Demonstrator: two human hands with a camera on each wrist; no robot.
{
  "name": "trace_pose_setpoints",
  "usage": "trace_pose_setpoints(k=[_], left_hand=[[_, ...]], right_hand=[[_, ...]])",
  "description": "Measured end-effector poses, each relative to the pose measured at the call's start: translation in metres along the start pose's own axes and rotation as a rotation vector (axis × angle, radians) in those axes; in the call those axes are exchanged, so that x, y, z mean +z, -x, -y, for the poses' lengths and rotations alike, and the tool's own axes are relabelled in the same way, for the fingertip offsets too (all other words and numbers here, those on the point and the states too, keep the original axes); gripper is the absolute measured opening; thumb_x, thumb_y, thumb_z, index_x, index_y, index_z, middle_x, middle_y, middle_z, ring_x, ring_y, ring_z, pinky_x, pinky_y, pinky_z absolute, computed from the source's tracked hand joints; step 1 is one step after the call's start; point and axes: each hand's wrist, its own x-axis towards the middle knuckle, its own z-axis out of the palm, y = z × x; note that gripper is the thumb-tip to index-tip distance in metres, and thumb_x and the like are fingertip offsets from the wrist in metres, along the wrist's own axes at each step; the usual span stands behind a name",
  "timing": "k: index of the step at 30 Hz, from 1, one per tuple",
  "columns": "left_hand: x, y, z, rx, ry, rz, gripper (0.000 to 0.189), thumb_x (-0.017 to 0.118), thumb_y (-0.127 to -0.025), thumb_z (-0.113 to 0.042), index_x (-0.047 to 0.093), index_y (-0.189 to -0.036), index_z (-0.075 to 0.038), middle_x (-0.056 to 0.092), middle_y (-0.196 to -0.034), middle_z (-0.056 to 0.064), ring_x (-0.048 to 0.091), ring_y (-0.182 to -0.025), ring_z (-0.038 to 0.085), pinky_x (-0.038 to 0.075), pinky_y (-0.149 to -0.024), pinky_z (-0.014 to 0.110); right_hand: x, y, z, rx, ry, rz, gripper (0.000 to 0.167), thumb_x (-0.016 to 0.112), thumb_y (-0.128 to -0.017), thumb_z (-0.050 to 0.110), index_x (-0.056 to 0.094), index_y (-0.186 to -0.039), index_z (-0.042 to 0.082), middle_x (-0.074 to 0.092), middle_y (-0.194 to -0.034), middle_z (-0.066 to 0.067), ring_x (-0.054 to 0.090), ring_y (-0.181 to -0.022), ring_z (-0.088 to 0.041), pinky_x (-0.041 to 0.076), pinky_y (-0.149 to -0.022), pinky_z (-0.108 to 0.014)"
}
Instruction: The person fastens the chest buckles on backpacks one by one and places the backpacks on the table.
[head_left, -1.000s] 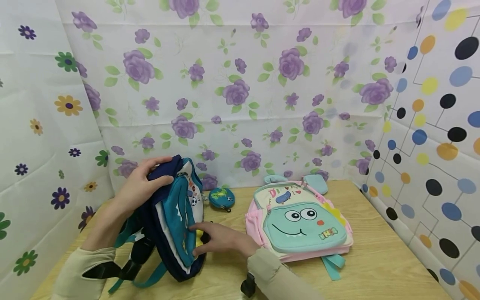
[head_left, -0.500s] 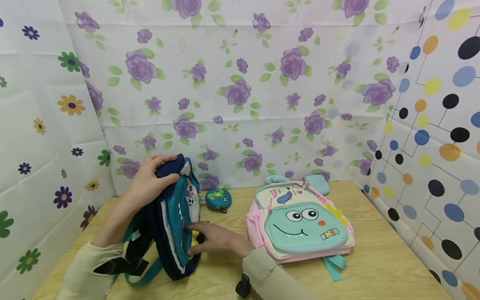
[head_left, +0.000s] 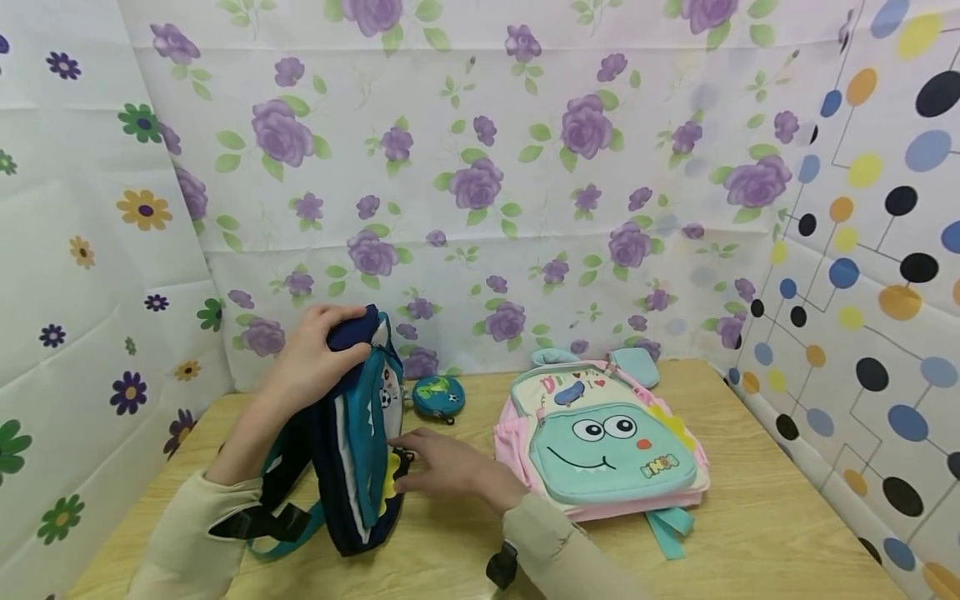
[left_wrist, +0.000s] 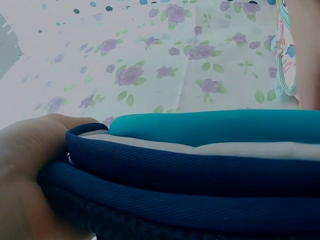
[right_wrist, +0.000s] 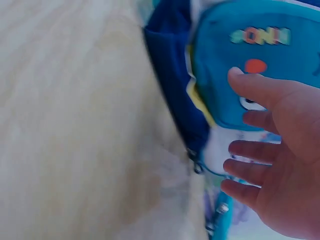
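A navy and teal children's backpack (head_left: 352, 450) stands upright on the table at the left, its front turned to the right. My left hand (head_left: 311, 358) grips it by the top, thumb on the near side; the left wrist view shows the fingers going behind the navy edge (left_wrist: 150, 160). Beside the bag's front is my right hand (head_left: 450, 467), fingers apart and holding nothing. In the right wrist view the right hand (right_wrist: 285, 155) is spread before the teal front pocket (right_wrist: 225, 60). A round teal pouch (head_left: 438, 397) lies just behind, by the bag's far side.
A pink and mint backpack (head_left: 611, 454) with a smiling face lies on the wooden table (head_left: 780, 500) at the right. A teal strap (head_left: 288, 542) trails beneath the navy bag. Flowered cloth (head_left: 480, 183) hangs at the back, with patterned sheets on both sides.
The blue backpack has shifted a little to the right and turned more edge-on, still in my left hand. My right hand has drawn away from its front pocket.
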Motion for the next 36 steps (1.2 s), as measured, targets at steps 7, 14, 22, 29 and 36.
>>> trace_pose_setpoints(k=[7, 14, 22, 29, 36], left_hand=[[0.005, -0.002, -0.004, 0.016, 0.004, -0.001, 0.056, 0.057, -0.097, -0.028, 0.044, -0.149, -0.01, 0.032, -0.15, 0.024, 0.046, -0.119, 0.043, 0.046, -0.091, 0.057], [0.008, -0.003, -0.008, 0.015, -0.007, 0.001, 0.055, 0.055, -0.098, -0.03, 0.044, -0.149, -0.012, 0.032, -0.15, 0.022, 0.047, -0.119, 0.042, 0.045, -0.092, 0.057], [0.016, -0.004, -0.014, 0.027, 0.021, -0.004, 0.053, 0.055, -0.099, -0.028, 0.046, -0.148, -0.01, 0.032, -0.148, 0.023, 0.046, -0.118, 0.041, 0.046, -0.091, 0.055], [0.02, -0.004, -0.017, 0.028, 0.027, -0.014, 0.052, 0.055, -0.099, -0.028, 0.047, -0.147, -0.011, 0.034, -0.148, 0.021, 0.048, -0.117, 0.04, 0.046, -0.091, 0.053], [0.024, -0.005, -0.018, 0.035, 0.026, -0.019, 0.052, 0.055, -0.099, -0.027, 0.047, -0.147, -0.011, 0.035, -0.148, 0.021, 0.048, -0.118, 0.04, 0.045, -0.093, 0.054]], right_hand=[[-0.025, 0.014, -0.008, 0.0, 0.023, -0.1, 0.056, 0.061, -0.097, 0.045, 0.049, -0.147, 0.021, 0.049, -0.149, 0.001, 0.048, -0.136, -0.018, 0.043, -0.11, -0.038], [-0.04, 0.022, -0.013, -0.034, -0.002, -0.186, 0.048, 0.062, -0.098, 0.041, 0.057, -0.139, 0.016, 0.058, -0.139, 0.001, 0.054, -0.13, -0.017, 0.044, -0.109, -0.034], [-0.055, 0.032, -0.011, -0.07, -0.125, -0.271, 0.046, 0.061, -0.099, 0.037, 0.055, -0.138, 0.014, 0.058, -0.137, -0.003, 0.057, -0.126, -0.023, 0.046, -0.107, -0.039], [-0.069, 0.037, -0.011, -0.098, -0.168, -0.359, 0.047, 0.06, -0.099, 0.039, 0.056, -0.139, 0.014, 0.059, -0.136, -0.003, 0.06, -0.12, -0.022, 0.05, -0.099, -0.043], [-0.079, 0.04, -0.007, -0.14, -0.202, -0.392, 0.041, 0.06, -0.1, 0.036, 0.055, -0.137, 0.019, 0.059, -0.135, -0.002, 0.06, -0.117, -0.019, 0.05, -0.098, -0.043]])
